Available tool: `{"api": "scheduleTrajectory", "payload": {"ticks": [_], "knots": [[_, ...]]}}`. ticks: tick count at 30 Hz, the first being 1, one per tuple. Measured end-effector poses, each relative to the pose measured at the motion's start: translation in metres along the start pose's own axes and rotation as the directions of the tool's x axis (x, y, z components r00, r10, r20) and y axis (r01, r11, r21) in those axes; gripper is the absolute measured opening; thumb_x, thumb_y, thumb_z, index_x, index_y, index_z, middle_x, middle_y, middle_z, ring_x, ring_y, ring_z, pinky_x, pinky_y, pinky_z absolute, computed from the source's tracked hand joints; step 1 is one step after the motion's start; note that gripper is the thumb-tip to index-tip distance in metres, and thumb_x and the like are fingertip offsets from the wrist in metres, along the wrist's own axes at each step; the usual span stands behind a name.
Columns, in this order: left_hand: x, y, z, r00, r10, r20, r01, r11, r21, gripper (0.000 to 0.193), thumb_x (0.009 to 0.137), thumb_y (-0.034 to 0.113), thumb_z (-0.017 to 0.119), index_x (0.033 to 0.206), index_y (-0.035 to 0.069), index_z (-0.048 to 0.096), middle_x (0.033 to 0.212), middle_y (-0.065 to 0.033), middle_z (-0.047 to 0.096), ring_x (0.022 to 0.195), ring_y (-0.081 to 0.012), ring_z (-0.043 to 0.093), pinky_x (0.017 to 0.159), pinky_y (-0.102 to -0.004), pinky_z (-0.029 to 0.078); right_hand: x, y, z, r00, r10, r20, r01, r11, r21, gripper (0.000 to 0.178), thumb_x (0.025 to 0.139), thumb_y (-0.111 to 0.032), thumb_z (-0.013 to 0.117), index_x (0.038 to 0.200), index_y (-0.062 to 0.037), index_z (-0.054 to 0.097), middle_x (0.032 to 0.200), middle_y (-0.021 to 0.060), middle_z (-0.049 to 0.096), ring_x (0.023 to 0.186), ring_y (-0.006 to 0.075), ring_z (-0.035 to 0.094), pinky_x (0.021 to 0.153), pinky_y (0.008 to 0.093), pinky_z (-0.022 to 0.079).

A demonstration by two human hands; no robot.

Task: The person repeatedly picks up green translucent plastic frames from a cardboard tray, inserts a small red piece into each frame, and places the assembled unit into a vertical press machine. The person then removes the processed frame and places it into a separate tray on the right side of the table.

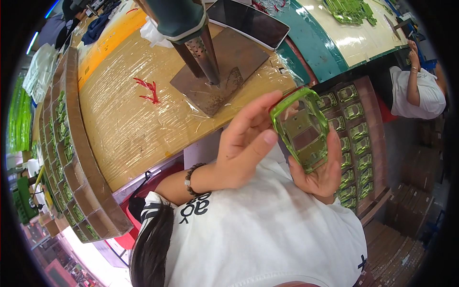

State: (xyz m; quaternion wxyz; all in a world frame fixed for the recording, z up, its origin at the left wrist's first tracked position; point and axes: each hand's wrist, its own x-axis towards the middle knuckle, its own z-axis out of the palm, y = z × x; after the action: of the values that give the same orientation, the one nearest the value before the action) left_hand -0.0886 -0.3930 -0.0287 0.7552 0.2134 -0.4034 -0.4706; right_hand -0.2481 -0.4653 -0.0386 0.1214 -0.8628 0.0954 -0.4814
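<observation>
Nearest is our white fabric shirt (258, 229); beyond it, our left hand (239, 150) and right hand (319, 177) grip a transparent green plastic frame (300, 123) between them. We should hold its rim gently.

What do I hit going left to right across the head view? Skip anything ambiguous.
Bright green stack → left divided tray → red scraps → left hand → green frame → right tray → co-worker in white.
</observation>
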Motion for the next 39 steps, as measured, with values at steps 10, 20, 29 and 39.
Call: {"api": "scheduleTrajectory", "payload": {"ticks": [10, 20, 29, 39], "knots": [[0.001, -0.002, -0.008, 0.998, 0.051, 0.023, -0.049, 0.994, -0.095, 0.040, 0.077, -0.004, 0.061, 0.113, 0.002, 0.046, 0.128, -0.0193, 0.041, 0.119, -0.0230, 0.040, 0.101, -0.0378, 0.029, -0.022, 0.010, 0.006, 0.965, 0.262, -0.008, -0.156, 0.600, 0.784, 0.111, 0.064, 0.001, 0.074, 0.140, -0.0121, -0.005, 0.131, 0.0368, 0.028, 0.122, 0.0415, 0.036, 0.098, 0.0463, 0.035], [-0.002, 0.004, 0.001, 0.991, -0.047, -0.122, 0.012, 0.960, -0.278, 0.033, 0.072, -0.010, 0.060, 0.101, 0.004, 0.052, 0.115, -0.0127, 0.048, 0.108, -0.0164, 0.046, 0.093, -0.0327, 0.036, -0.027, 0.007, 0.009, 0.951, 0.308, 0.019, -0.185, 0.519, 0.834, 0.112, 0.064, 0.003, 0.073, 0.141, -0.0138, -0.007, 0.132, 0.0373, 0.027, 0.121, 0.0425, 0.037, 0.098, 0.0457, 0.035], [-0.013, 0.006, -0.006, 0.912, -0.327, -0.248, 0.172, 0.853, -0.492, 0.035, 0.089, 0.017, 0.046, 0.123, 0.008, 0.039, 0.126, -0.0074, 0.042, 0.116, -0.0181, 0.040, 0.097, -0.0325, 0.032, -0.012, -0.005, 0.014, 0.958, 0.256, 0.127, -0.285, 0.824, 0.489, 0.093, 0.068, -0.002, 0.071, 0.135, 0.0020, 0.008, 0.127, 0.0356, 0.035, 0.116, 0.0400, 0.044, 0.094, 0.0418, 0.041], [-0.005, 0.013, -0.015, 0.818, -0.458, -0.348, 0.187, 0.784, -0.592, 0.038, 0.094, 0.021, 0.038, 0.127, 0.003, 0.033, 0.128, -0.0076, 0.041, 0.118, -0.0207, 0.041, 0.101, -0.0375, 0.033, 0.058, -0.019, 0.030, 0.948, 0.161, 0.276, -0.173, 0.985, 0.020, 0.070, 0.065, -0.003, 0.071, 0.125, 0.0075, 0.036, 0.121, 0.0243, 0.048, 0.103, 0.0352, 0.056, 0.082, 0.0342, 0.048]]}}
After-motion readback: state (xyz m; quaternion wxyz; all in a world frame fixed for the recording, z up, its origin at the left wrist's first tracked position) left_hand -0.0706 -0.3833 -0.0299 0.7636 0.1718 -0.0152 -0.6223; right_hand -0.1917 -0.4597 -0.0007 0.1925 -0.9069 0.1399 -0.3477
